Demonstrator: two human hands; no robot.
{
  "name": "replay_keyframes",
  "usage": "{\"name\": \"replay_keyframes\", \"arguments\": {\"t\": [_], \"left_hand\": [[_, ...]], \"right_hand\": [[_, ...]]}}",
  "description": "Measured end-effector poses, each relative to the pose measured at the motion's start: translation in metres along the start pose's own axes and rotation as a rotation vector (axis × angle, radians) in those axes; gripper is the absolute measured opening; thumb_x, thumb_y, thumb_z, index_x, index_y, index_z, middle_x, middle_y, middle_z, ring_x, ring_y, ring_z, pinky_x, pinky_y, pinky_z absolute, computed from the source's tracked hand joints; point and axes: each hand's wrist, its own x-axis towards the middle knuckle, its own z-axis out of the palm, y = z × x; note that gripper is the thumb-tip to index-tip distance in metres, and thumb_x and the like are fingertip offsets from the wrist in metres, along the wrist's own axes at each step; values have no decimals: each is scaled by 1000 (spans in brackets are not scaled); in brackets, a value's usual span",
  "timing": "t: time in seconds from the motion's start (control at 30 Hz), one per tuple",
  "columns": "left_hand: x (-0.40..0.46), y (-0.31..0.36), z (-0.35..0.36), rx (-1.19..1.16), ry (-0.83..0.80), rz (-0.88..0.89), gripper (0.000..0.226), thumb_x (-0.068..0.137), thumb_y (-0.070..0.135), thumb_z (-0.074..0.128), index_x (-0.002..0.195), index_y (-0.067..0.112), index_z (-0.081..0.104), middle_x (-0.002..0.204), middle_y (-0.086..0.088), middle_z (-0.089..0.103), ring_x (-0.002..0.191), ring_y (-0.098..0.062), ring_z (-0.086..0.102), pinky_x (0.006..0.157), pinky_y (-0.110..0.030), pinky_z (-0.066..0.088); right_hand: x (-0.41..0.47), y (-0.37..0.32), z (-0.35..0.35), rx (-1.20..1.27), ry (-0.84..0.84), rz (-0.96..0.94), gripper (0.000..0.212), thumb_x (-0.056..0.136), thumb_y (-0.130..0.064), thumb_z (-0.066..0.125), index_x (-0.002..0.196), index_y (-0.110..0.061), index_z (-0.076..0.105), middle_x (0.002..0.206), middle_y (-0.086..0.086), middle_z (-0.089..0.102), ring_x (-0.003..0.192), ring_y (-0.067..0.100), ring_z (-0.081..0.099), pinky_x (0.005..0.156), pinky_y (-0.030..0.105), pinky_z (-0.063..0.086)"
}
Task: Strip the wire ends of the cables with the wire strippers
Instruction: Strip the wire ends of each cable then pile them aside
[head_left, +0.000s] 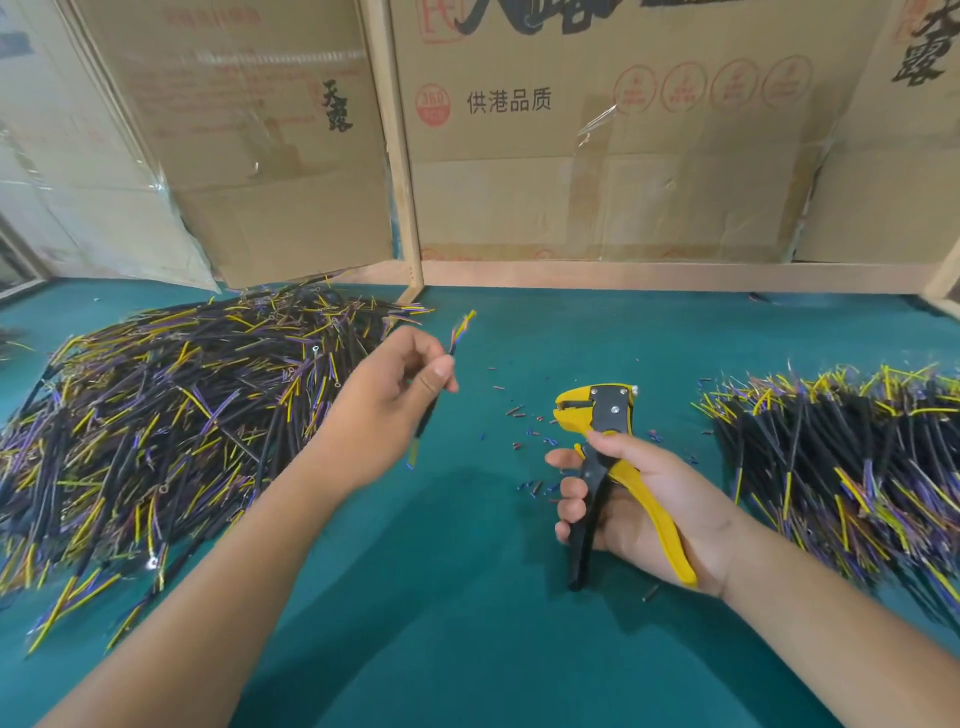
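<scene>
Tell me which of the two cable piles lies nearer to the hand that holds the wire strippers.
The pile on the right: it lies just beside the right hand, which grips the wire strippers. The bigger left pile lies across the table.

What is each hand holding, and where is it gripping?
The left hand pinches one cable partway along its black sheath. The right hand grips the wire strippers by their handles.

Before you lies a counter (467, 597) covered in teal felt. A wall of flattened cardboard boxes (597, 156) printed with Chinese characters stands along its far edge, held in a light wooden frame (400, 156). Clear plastic sheeting (78, 182) hangs at the far left.
</scene>
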Motion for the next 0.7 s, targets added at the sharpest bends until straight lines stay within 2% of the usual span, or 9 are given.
{"name": "replay_keyframes", "arguments": {"t": [0.07,0.13,0.23,0.33,0.5,0.7], "left_hand": [[-5,14,10,-267,22,-51,7,97,17,54,95,11,52,73,5,62,59,-14,49,54,-24,45],[-8,23,21,-484,40,-111,18,89,17,58,103,7,53,72,-2,63,58,-15,52,50,-23,45],[-10,25,31,-662,92,-182,25,85,17,63,106,8,53,71,-4,64,59,-15,56,47,-23,45],[-10,24,34,-747,136,-241,26,83,19,65,105,9,54,72,-4,64,60,-15,58,46,-21,44],[-10,23,33,-821,147,-270,31,83,18,65,108,7,52,74,-7,64,61,-16,59,47,-21,45],[-11,27,34,-728,97,-194,29,85,17,66,110,7,54,75,-8,64,61,-18,58,48,-25,47]], "right_hand": [[2,0,-3,-3,-4,5,44,86,-34,64,114,0,61,73,10,48,61,26,50,66,42,54],[4,1,-7,6,-23,14,43,85,-34,67,112,-1,63,74,10,49,61,26,51,67,43,54],[10,2,-14,10,-72,21,48,77,-33,80,110,0,68,75,11,51,63,28,53,70,45,54],[17,3,-20,0,-86,32,52,69,-34,86,107,-1,71,73,11,52,62,28,54,69,46,54],[23,3,-27,1,-104,49,49,76,-36,83,109,-2,72,75,11,54,64,29,55,72,47,53],[22,2,-27,7,-119,60,49,78,-35,82,111,-1,71,75,11,53,64,28,54,72,48,53]]}}
